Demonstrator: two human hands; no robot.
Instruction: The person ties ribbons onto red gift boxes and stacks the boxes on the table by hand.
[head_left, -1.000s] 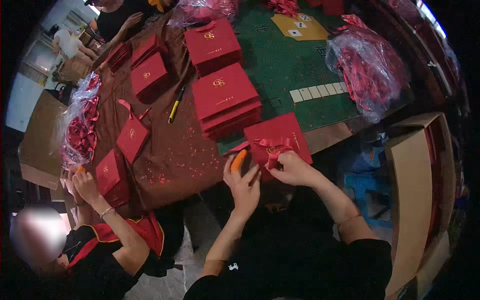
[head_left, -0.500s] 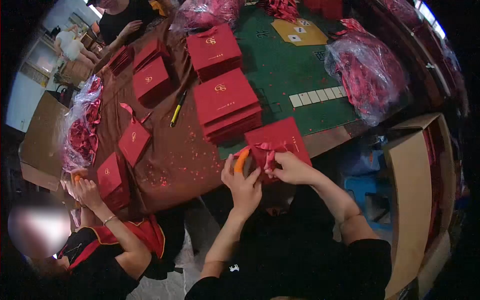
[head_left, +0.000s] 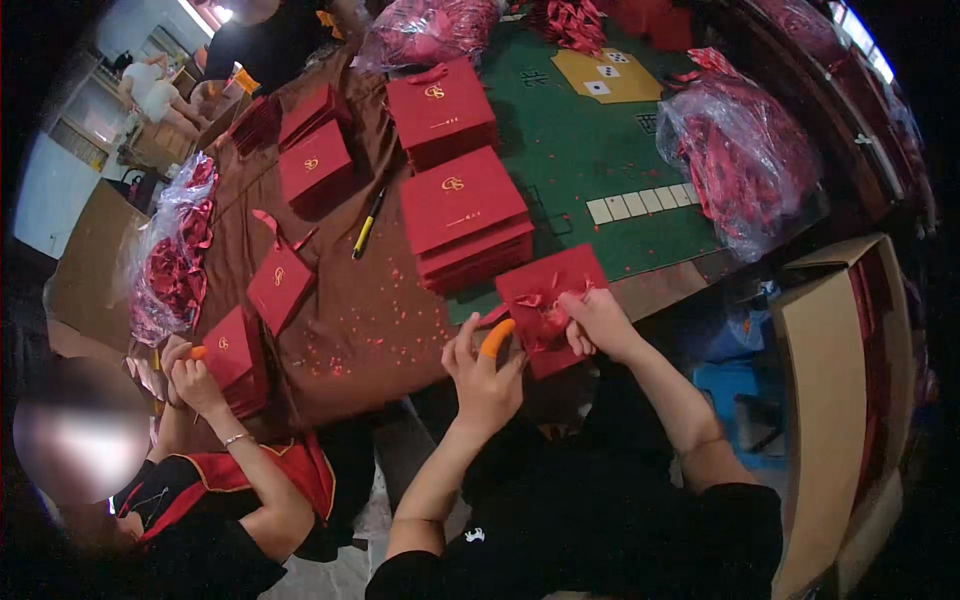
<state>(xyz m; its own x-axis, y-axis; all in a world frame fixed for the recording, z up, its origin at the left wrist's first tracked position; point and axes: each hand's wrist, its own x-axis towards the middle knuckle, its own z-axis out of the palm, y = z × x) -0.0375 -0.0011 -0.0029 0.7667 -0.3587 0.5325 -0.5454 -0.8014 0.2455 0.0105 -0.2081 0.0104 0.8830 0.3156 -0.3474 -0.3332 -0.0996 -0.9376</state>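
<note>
A square red paper bag (head_left: 540, 283) lies at the table's front edge, tilted towards me. Red ribbon (head_left: 534, 299) is looped across its face. My right hand (head_left: 605, 325) rests over the bag with curled fingers, thumb and forefinger pinched on the ribbon. My left hand (head_left: 487, 385) is at the bag's left edge, an orange finger cot (head_left: 496, 338) on its forefinger. A ribbon end runs behind the left fingers, which are bent around it; the exact grip is partly hidden.
Stacks of red bags (head_left: 465, 200) stand just beyond. Plastic-wrapped ribbon bundles (head_left: 740, 160) lie right and left. A yellow-black pen (head_left: 368, 225) lies on the brown cloth (head_left: 380, 290) among red scraps. A co-worker's hands (head_left: 195, 378) work at left. An open cardboard box (head_left: 825, 400) stands right.
My right hand has moved slightly up and its fingers have curled in over the bag, drawing the ribbon. The bag has turned a little. The view has shifted slightly.
</note>
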